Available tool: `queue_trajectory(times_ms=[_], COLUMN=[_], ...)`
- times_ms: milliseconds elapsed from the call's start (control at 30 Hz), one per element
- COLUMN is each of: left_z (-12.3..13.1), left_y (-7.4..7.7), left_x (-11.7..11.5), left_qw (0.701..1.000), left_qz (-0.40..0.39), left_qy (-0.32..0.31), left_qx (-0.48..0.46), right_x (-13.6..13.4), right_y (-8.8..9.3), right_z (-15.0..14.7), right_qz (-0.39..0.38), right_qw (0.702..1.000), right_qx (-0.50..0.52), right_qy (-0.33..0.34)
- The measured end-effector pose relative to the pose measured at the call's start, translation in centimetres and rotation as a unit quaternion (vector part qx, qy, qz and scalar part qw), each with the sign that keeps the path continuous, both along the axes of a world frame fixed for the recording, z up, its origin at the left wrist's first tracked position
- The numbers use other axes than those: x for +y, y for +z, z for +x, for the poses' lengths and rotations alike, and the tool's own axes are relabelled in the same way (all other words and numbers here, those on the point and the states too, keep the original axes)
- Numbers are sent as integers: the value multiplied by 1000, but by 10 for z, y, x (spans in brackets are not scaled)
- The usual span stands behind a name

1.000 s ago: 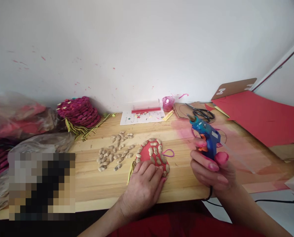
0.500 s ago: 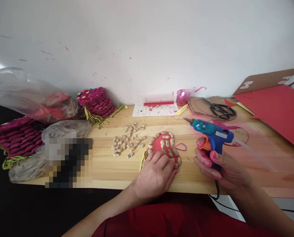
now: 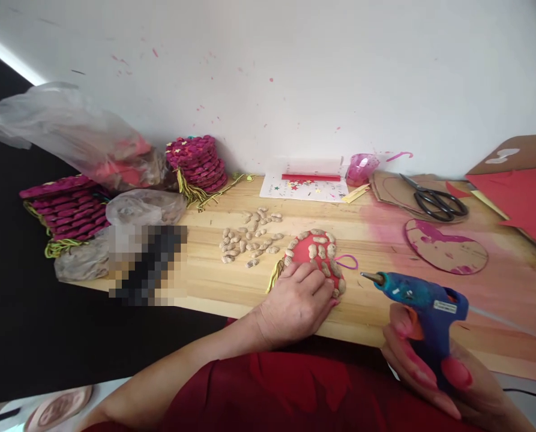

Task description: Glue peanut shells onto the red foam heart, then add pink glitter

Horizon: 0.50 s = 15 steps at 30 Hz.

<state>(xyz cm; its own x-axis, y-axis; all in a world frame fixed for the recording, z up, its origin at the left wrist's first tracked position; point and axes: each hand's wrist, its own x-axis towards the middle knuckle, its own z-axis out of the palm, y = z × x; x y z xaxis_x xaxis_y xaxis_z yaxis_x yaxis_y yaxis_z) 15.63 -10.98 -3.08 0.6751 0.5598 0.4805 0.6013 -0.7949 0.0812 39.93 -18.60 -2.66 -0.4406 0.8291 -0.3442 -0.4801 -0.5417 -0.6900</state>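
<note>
A long tabletop of pale wood (image 3: pixel 231 294), stained pink toward its right end, is given over to craft work. At the tabletop's back right corner, large flat sheets of red paper (image 3: pixel 524 192) are laid out. Over the tabletop's right front, a blue and teal plastic glue gun (image 3: pixel 423 300) is gripped by the right hand (image 3: pixel 463 390), fingers and thumb wrapped about it. Its long axis runs nearly left to right, and the tapered metal nozzle (image 3: pixel 372 278) is aimed left along the tabletop.

By the middle of the tabletop's front edge, a flat, rounded red shape (image 3: pixel 301 249), studded with tan peanuts, is held down by the left hand (image 3: pixel 300 303), fingers bent onto its near part; whether anything is pinched beneath cannot be told. Its axis seems to lie left to right too: a yellow thread tassel (image 3: pixel 275 276) is set at the left, a purple cord loop (image 3: pixel 347 257) at the right.

A peanut is apparently being pressed into place; by the look of it, fresh glue and another peanut are called for next. Left of the tabletop's middle, loose tan peanuts (image 3: pixel 250 246) are scattered.
</note>
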Motion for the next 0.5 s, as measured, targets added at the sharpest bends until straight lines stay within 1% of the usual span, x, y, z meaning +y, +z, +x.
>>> queue_trajectory(times_ms=[133, 233, 300, 433, 500], left_z=[0, 0, 0, 0, 0], left_y=[1, 1, 2, 2, 1], left_x=[0, 0, -1, 0, 0], left_qw=[1000, 1000, 1000, 1000, 1000], left_qz=[4, 13, 19, 18, 18], left_qy=[-2, 1, 2, -1, 0], left_qx=[-3, -2, -5, 8, 14], right_x=[-10, -11, -9, 1, 7], right_y=[-19, -22, -17, 0, 11], right_z=[8, 11, 11, 5, 1], right_qz=[4, 3, 8, 31, 35], right_qw=[1000, 1000, 1000, 999, 998], right_qx=[26, 28, 18, -15, -56], right_qy=[9, 6, -2, 9, -13])
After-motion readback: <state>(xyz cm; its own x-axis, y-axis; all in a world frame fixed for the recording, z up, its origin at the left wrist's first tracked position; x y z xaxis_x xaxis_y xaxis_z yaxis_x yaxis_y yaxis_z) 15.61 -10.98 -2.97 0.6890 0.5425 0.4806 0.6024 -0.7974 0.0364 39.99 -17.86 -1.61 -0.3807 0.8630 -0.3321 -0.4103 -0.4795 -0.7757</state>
